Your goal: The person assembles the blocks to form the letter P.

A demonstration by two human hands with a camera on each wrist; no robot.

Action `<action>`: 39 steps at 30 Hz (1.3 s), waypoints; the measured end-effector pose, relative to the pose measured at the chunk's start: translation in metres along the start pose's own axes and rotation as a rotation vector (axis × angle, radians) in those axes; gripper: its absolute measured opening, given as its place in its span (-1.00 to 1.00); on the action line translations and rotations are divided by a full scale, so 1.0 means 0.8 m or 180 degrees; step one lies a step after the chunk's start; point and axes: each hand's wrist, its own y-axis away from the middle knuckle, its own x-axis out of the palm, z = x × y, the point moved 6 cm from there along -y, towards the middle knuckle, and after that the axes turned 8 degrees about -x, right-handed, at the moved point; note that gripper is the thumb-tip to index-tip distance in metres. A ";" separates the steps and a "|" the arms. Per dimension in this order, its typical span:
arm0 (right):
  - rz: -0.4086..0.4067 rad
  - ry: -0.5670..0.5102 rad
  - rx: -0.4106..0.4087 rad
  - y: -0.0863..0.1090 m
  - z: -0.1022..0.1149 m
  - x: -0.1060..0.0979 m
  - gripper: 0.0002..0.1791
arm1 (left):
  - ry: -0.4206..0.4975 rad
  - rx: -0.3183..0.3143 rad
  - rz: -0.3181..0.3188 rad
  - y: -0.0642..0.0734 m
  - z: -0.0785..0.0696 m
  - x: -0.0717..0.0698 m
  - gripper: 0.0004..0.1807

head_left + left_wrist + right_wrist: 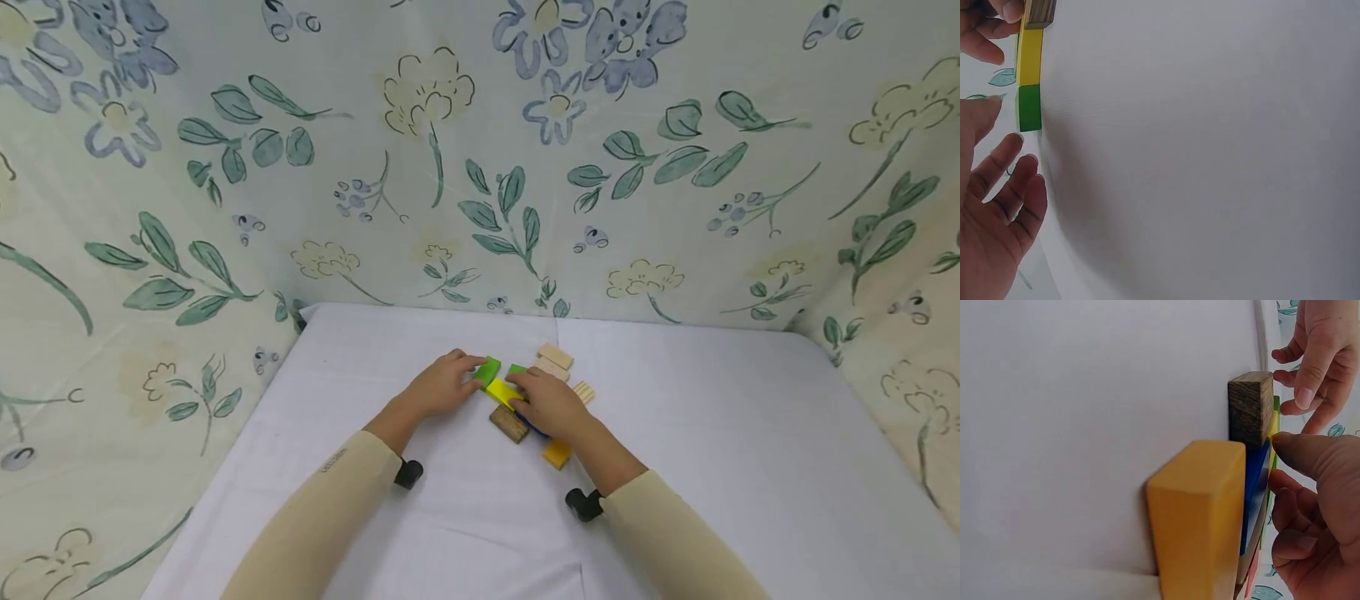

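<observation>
A bright yellow block (501,392) lies end to end with a green block (489,369) on the white cloth. My right hand (553,405) pinches the yellow block's near right end, thumb on the near side and fingers beyond. Beside the green block is my left hand (444,385), its fingers spread and slightly bent, with a gap to the block in the left wrist view. A dark-grained wooden block (1251,409) stands just in front of the yellow one. Partly under the right hand are a blue block (1254,494) and a second green block (516,369).
An orange-yellow block (557,453) lies nearest me, below the right wrist. Pale wooden blocks (556,357) and a striped block (584,391) sit beyond the right hand. Flowered fabric (480,167) hangs behind the white-covered table (712,433).
</observation>
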 end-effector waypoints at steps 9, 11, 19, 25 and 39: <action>0.0130 -0.0128 0.0166 -0.004 0.003 0.003 -0.47 | 0.0012 -0.0134 0.0183 -0.006 0.002 0.010 -0.44; 0.0142 -0.0134 0.0170 -0.006 0.003 0.003 -0.46 | 0.0025 -0.0143 0.0186 -0.009 0.003 0.011 -0.42; 0.0216 -0.0169 0.0084 -0.012 0.005 0.008 -0.41 | 0.0077 -0.0254 0.0415 -0.021 0.005 0.017 -0.42; 0.0277 -0.0083 0.0021 -0.014 0.005 0.008 -0.41 | 0.0055 -0.0313 0.0533 -0.026 0.001 0.017 -0.48; 0.0667 -0.0814 -0.0164 -0.011 -0.007 0.002 -0.32 | 0.0008 -0.0333 0.0394 -0.031 0.002 0.013 -0.43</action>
